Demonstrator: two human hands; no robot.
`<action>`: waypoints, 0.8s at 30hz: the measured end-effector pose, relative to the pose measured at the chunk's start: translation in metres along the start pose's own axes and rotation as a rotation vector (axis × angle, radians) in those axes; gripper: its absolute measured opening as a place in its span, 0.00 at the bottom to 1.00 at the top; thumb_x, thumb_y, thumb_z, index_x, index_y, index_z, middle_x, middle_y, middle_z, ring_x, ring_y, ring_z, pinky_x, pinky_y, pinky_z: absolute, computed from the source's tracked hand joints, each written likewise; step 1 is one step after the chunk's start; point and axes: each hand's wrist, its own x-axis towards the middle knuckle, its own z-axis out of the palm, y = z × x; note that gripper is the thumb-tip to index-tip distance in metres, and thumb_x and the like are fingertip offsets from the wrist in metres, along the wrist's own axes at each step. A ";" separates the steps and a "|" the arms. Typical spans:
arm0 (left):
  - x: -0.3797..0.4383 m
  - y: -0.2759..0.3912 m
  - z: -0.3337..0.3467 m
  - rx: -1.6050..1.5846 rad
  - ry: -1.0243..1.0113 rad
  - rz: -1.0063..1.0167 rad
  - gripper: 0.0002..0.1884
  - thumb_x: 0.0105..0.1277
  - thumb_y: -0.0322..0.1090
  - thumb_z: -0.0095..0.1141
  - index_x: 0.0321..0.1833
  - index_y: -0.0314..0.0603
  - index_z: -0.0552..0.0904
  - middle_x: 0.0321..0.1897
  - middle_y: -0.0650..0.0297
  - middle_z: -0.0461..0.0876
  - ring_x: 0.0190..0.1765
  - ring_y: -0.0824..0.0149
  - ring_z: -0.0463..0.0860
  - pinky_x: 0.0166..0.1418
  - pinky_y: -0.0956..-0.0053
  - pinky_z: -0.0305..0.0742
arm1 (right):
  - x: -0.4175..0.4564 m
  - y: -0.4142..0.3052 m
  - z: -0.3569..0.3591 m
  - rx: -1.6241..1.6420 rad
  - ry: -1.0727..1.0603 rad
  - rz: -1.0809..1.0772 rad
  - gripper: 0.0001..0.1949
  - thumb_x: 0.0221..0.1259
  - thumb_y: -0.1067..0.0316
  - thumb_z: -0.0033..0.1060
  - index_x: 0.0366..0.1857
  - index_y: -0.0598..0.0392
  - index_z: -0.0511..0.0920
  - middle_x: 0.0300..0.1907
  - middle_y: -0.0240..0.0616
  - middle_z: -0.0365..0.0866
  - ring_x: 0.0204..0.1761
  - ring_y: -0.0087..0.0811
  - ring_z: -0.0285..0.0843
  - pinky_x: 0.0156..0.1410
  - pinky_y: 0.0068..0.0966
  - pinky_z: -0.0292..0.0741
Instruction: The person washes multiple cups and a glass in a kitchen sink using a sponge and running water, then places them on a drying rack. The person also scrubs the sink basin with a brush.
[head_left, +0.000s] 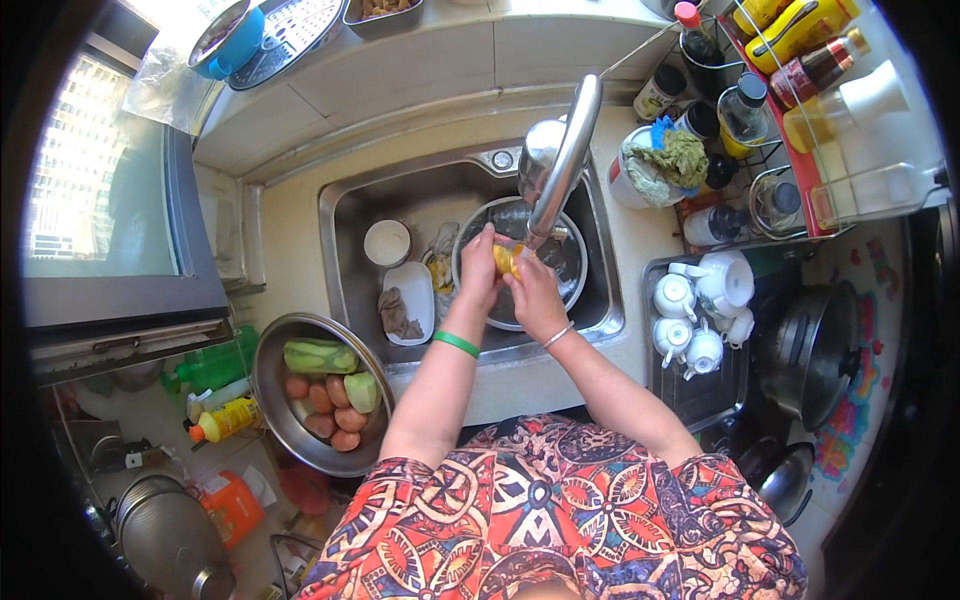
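Note:
Both hands are together under the spout of a chrome faucet (566, 154), above a round metal basin (584, 262) in the sink. My left hand (478, 266) grips a small yellow object (507, 259) from the left. My right hand (538, 295) has its fingers on the object's other side. The fingers cover much of it, so its exact kind is unclear. Beneath the hands, the basin looks wet and shiny inside. To its left in the stainless steel sink (352, 217) are a white round container (388, 243) and a white dish (421, 292) with a brownish cloth (397, 315).
Left of the sink, a steel bowl (264, 397) holds a peeled green vegetable (321, 356), a pale green chunk (362, 392) and several reddish-brown rounded items (346, 418). On the right, a dark tray (697, 390) carries white teacups (673, 335). Behind it stands a bottle rack (806, 180).

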 end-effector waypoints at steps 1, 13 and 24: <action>0.003 0.010 -0.001 0.120 -0.051 -0.127 0.18 0.75 0.50 0.46 0.36 0.45 0.78 0.26 0.65 0.78 0.28 0.72 0.77 0.27 0.75 0.74 | -0.003 0.005 -0.004 -0.098 -0.006 -0.177 0.14 0.61 0.68 0.60 0.51 0.52 0.77 0.50 0.44 0.81 0.58 0.42 0.76 0.67 0.43 0.62; -0.007 0.020 0.005 0.491 0.145 0.566 0.24 0.79 0.44 0.36 0.33 0.34 0.79 0.29 0.58 0.81 0.35 0.64 0.80 0.45 0.69 0.73 | 0.029 -0.002 -0.003 1.492 -0.163 0.635 0.24 0.54 0.79 0.49 0.59 0.59 0.72 0.54 0.39 0.79 0.58 0.30 0.76 0.64 0.30 0.71; 0.000 0.064 0.000 0.593 -0.216 -0.458 0.22 0.77 0.52 0.37 0.39 0.43 0.78 0.24 0.64 0.77 0.19 0.72 0.71 0.19 0.76 0.65 | 0.022 0.017 -0.037 -0.434 -0.471 -0.442 0.29 0.64 0.70 0.54 0.70 0.39 0.63 0.65 0.34 0.73 0.66 0.34 0.71 0.68 0.52 0.59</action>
